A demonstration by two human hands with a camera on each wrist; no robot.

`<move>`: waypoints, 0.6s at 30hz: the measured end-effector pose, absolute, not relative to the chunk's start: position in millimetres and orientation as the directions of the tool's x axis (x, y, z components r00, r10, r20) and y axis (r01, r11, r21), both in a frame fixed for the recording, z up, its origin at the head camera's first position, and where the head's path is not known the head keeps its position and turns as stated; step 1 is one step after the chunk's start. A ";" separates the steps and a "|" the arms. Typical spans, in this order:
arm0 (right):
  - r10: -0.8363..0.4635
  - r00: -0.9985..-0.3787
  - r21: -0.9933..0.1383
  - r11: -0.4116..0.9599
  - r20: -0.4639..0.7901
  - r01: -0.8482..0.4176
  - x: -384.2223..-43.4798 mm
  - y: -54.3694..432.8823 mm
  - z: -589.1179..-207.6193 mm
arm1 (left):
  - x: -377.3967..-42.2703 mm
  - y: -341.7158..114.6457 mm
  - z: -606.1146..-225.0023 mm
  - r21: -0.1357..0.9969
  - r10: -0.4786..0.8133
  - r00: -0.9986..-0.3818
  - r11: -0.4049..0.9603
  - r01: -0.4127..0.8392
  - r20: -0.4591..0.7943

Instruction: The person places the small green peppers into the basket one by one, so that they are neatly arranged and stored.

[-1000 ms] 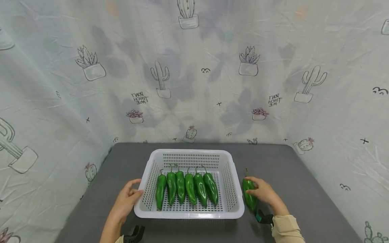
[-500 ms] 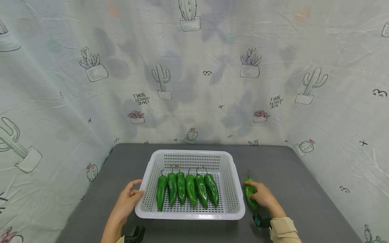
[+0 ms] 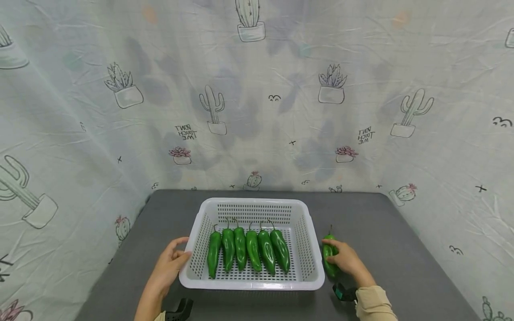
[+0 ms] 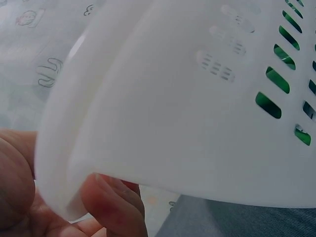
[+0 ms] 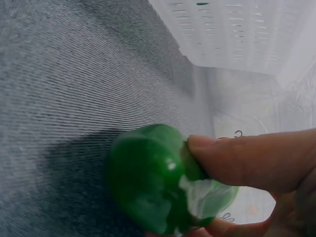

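Note:
A white perforated plastic basket stands on the grey table, holding a row of several long green peppers. At its left side my left hand grips the rim; the left wrist view has the thumb and fingers on either side of the basket edge. Just outside the basket's right side, my right hand pinches another green pepper, stem pointing away from me. Close up, that pepper is glossy and lies at or just above the cloth, with my thumb against its side.
Grey cloth covers the table. A pale curtain with cactus drawings encloses the back and both sides. The basket's right wall stands close to the right hand. Dark wrist straps show on both arms.
My right hand has shifted slightly left, and the pepper in its fingers has turned a little straighter. The left hand keeps its place on the basket. The head view has shifted a little.

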State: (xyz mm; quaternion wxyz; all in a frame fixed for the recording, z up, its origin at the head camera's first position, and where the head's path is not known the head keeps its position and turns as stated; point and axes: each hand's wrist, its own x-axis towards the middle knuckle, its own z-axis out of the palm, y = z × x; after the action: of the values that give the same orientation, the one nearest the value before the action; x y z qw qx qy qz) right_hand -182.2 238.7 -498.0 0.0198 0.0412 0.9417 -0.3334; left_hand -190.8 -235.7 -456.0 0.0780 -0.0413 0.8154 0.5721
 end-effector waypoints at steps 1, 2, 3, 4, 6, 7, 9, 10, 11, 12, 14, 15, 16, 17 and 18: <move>0.065 -0.996 -0.628 0.773 -0.065 0.091 -182.6 238.8 -498.7 | -190.8 -235.7 -455.8 0.927 0.019 -0.985 0.342 -0.157 -0.174; 0.070 -0.995 -0.633 0.768 -0.069 0.097 -183.0 238.8 -499.7 | -190.9 -235.7 -455.7 0.927 0.017 -0.985 0.341 -0.157 -0.173; 0.072 -0.995 -0.638 0.764 -0.070 0.100 -183.4 238.9 -500.6 | -191.0 -235.6 -455.6 0.927 0.015 -0.985 0.340 -0.157 -0.172; 0.075 -0.995 -0.642 0.759 -0.071 0.103 -183.8 239.0 -501.6 | -191.2 -235.6 -455.5 0.928 0.014 -0.986 0.340 -0.154 -0.168; 0.081 -0.994 -0.653 0.749 -0.073 0.109 -184.1 238.8 -502.8 | -191.1 -235.5 -455.5 0.928 0.009 -0.986 0.340 -0.155 -0.168; 0.081 -0.994 -0.655 0.748 -0.073 0.109 -184.1 238.7 -503.2 | -191.2 -235.5 -455.5 0.927 0.012 -0.986 0.343 -0.152 -0.165; 0.086 -0.994 -0.664 0.739 -0.074 0.113 -184.0 238.7 -504.3 | -190.9 -235.5 -455.5 0.926 0.016 -0.986 0.346 -0.148 -0.164; 0.087 -0.993 -0.666 0.738 -0.074 0.114 -183.7 238.7 -504.7 | -190.8 -235.5 -455.5 0.925 0.017 -0.986 0.349 -0.147 -0.164; 0.086 -0.994 -0.669 0.735 -0.072 0.112 -183.3 238.7 -504.8 | -190.7 -235.5 -455.5 0.925 0.019 -0.986 0.351 -0.146 -0.163; 0.087 -0.994 -0.674 0.731 -0.070 0.111 -183.1 238.8 -505.1 | -190.4 -235.5 -455.5 0.924 0.020 -0.986 0.353 -0.148 -0.165; 0.084 -0.994 -0.689 0.717 -0.064 0.105 -182.9 239.3 -505.6 | -190.0 -235.6 -455.4 0.924 0.018 -0.985 0.352 -0.152 -0.169; 0.082 -0.995 -0.696 0.711 -0.056 0.098 -182.8 239.7 -505.6 | -189.8 -235.6 -455.4 0.924 0.016 -0.985 0.350 -0.156 -0.172; 0.084 -0.995 -0.710 0.697 -0.053 0.097 -182.8 239.8 -505.4 | -189.8 -235.7 -455.3 0.923 0.015 -0.984 0.350 -0.159 -0.175; 0.081 -0.995 -0.726 0.682 -0.051 0.093 -182.8 240.2 -504.9 | -189.6 -235.7 -455.2 0.923 0.013 -0.984 0.349 -0.162 -0.177; 0.081 -0.996 -0.744 0.662 -0.049 0.090 -183.1 240.5 -504.2 | -189.7 -235.7 -455.2 0.923 0.014 -0.984 0.348 -0.163 -0.179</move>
State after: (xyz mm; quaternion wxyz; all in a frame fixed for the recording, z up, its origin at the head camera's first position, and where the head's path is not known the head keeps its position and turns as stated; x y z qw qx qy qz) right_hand -183.1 240.5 -504.2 0.0056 0.0469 0.9117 -0.4081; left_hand -189.7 -235.7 -455.2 0.0777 -0.0456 0.8173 0.5691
